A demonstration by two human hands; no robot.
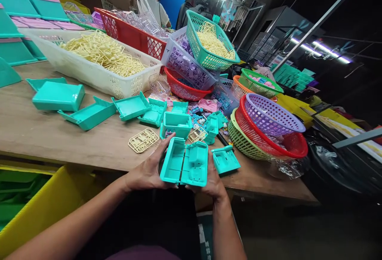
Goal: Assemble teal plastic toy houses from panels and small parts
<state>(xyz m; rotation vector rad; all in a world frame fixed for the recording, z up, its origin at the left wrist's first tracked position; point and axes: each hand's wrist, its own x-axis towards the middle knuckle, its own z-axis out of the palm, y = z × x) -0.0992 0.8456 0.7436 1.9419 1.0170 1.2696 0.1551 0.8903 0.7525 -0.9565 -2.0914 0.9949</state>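
Both my hands hold an opened teal plastic case [184, 163] over the table's front edge. My left hand [149, 168] grips its left half, thumb along the rim. My right hand [213, 180] supports the right half from underneath. A loose teal tray piece [225, 159] lies just right of the case. A cream plastic parts frame [143, 140] lies on the wooden table [59, 136] just ahead of my left hand. Further teal case halves [176, 124] sit behind the held case.
A white crate [98, 75] of cream parts and several teal lids [58, 97] lie at the left. Stacked baskets in red, purple and green [268, 129] crowd the right. A yellow bin [50, 204] stands below the table. Two people stand at the far end.
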